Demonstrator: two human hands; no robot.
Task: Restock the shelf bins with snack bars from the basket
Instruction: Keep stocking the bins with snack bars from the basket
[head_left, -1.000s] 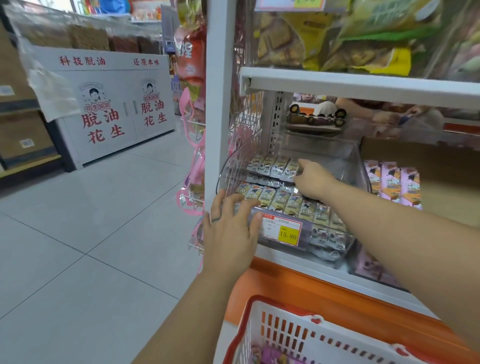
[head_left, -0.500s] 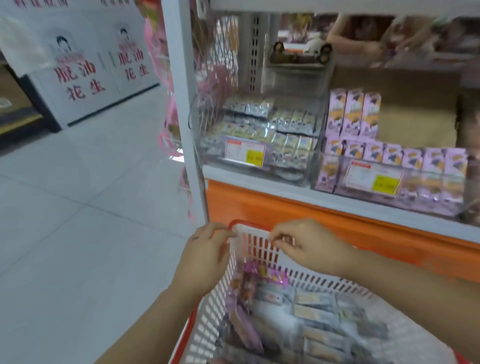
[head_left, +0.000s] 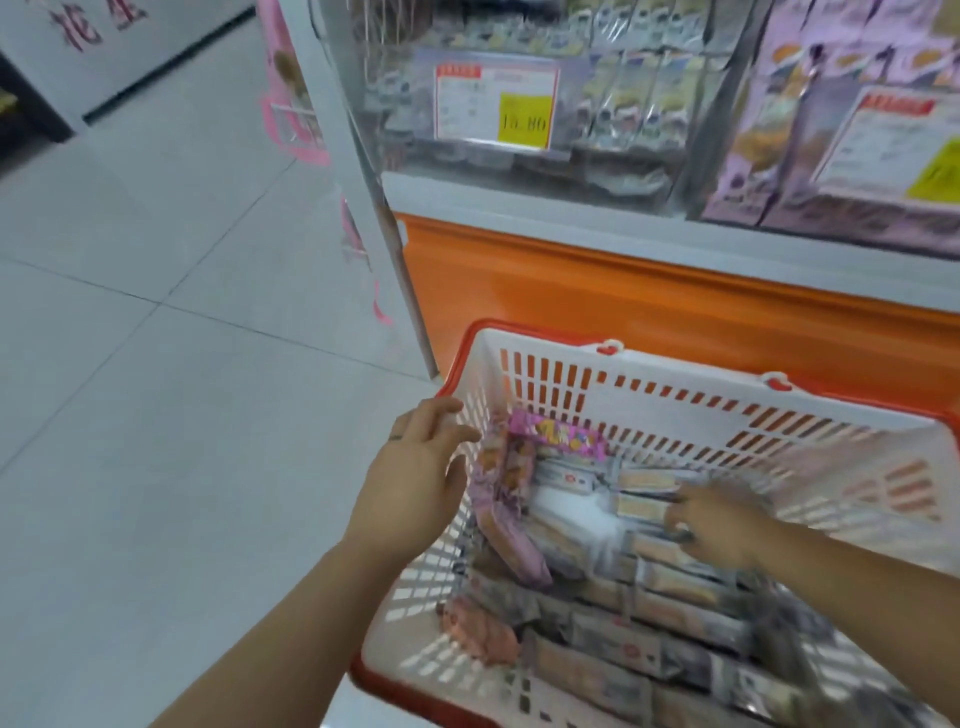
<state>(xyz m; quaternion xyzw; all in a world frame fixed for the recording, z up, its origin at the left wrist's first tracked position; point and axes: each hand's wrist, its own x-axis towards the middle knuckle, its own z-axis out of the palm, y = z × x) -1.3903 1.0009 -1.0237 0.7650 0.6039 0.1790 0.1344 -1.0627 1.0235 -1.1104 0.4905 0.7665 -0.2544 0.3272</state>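
- The basket, white slotted plastic with a red rim, sits low in front of the orange shelf base.
- Snack bars lie in rows inside the basket, in pale and grey wrappers; their print is too blurred to read.
- A pink-purple pack with yellow lettering, unreadable, leans at the basket's far left corner.
- The left hand is at the basket's left wall, fingers relaxed and slightly apart, holding nothing; whether it touches the rim I cannot tell.
- The right hand is down inside the basket on the bars, smeared by motion; whether its fingers pinch a bar I cannot tell.
- The clear shelf bin above holds more bars; its price tag has a red header and a yellow patch reading 15.80.
- A second tag fronts the purple packs to the right; its yellow patch is illegible.
- Red Chinese characters on a white cabinet are cut off by the frame's top edge.
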